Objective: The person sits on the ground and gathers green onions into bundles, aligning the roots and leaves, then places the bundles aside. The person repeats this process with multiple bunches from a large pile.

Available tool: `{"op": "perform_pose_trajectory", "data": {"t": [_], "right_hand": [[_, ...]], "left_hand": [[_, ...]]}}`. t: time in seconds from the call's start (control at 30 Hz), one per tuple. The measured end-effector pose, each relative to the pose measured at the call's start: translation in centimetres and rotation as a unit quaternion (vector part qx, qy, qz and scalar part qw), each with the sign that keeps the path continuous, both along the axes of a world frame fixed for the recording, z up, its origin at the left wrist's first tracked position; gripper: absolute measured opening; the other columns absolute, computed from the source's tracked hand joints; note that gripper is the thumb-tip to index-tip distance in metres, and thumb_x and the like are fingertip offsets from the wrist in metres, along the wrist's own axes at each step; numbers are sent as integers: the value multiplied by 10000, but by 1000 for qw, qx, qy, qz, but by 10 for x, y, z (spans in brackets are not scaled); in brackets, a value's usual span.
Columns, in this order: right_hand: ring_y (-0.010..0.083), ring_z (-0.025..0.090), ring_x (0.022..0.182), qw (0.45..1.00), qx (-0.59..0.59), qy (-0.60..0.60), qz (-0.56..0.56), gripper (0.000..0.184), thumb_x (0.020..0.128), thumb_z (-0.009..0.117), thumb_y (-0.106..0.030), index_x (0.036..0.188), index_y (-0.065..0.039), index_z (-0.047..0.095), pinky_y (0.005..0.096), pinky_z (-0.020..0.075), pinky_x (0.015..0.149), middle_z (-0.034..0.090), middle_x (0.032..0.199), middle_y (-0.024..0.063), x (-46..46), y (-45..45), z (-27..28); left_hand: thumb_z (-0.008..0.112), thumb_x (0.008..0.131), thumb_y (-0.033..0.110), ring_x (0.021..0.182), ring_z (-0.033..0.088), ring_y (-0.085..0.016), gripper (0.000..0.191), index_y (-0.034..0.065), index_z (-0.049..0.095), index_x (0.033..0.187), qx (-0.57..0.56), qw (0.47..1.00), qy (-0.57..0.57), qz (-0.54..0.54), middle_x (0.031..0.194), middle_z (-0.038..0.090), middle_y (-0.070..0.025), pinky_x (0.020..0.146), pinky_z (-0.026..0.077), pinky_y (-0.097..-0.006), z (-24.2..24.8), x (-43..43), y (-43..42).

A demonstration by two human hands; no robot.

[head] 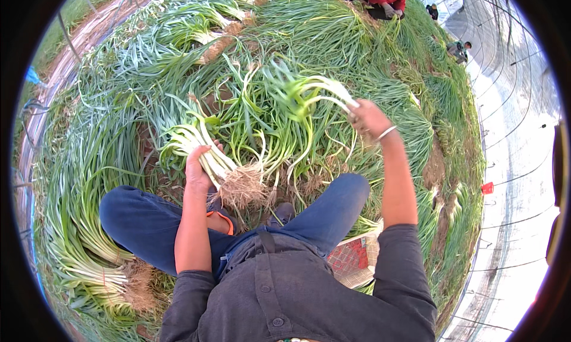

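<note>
My left hand [198, 167] is closed around a thick bunch of leeks or green onions [218, 157], white stalks together and a mat of pale brown roots [243, 186] pointing towards my right. Raised out to the right, my right hand [369, 119] grips a few loose stalks [332, 88] by their white ends. Their green leaves hang to the left and are blurred. Between and below the hands, loose stalks [276, 143] lie spread on the ground, roots towards my feet. The root ends in my right hand are hidden by its fingers.
Tied bundles [105, 282] lie at my left, and more bundles [218, 43] in a row ahead. A basket [357, 257] with red cord stands by my right thigh. A person in red [386, 0] crouches ahead; others are farther off. Plastic greenhouse sheeting [513, 163] rises at right.
</note>
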State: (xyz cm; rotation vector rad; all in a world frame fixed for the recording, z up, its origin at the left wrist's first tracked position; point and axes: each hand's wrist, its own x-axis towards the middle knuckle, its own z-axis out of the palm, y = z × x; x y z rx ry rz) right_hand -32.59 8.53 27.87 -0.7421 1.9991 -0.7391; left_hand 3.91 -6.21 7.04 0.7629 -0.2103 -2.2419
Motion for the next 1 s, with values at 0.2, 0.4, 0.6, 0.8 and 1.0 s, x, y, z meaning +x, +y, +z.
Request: {"op": "perform_pose_trajectory", "data": {"t": [0.2, 0.4, 0.6, 0.8, 1.0], "right_hand": [[100, 481, 545, 897, 77, 328, 286, 228, 902, 530, -232, 927, -15, 596, 271, 417, 499, 548, 687, 26, 9, -88, 107], [158, 497, 558, 816, -254, 433, 287, 222, 927, 515, -232, 929, -16, 566, 295, 427, 487, 524, 679, 56, 64, -212, 203], [88, 449, 507, 784, -581, 183, 118, 227, 915, 537, -230, 859, -12, 570, 260, 347, 442, 507, 632, 6, 128, -267, 238], [375, 600, 681, 785, -373, 437, 230, 226, 915, 487, -194, 973, 23, 516, 460, 487, 640, 619, 816, 220, 180, -225, 52], [416, 622, 816, 917, 74, 219, 324, 303, 924, 476, -245, 1035, 35, 511, 464, 486, 750, 631, 887, 263, 195, -66, -137]], "left_hand": [[573, 758, 27, 938, 608, -309, 405, -56, 480, 1143, 11, 999, 38, -2, 1014, 606, -174, 869, 506, -417, -16, -21, 16], [599, 755, 30, 901, 625, -292, 329, -69, 525, 1060, 31, 999, -5, -31, 965, 622, -169, 803, 532, -413, -34, -22, 26], [575, 772, 94, 990, 607, -285, 418, -73, 524, 1152, -2, 993, 85, -78, 1058, 620, -175, 895, 494, -434, -16, -44, 39], [566, 759, 106, 1078, 574, -314, 513, -63, 458, 1231, -6, 987, 153, -49, 1147, 593, -189, 954, 463, -451, -39, -27, 35], [587, 799, 222, 1080, 572, -312, 535, -24, 473, 1259, 13, 982, 163, -92, 1161, 598, -161, 970, 443, -458, -21, -39, 40]]}}
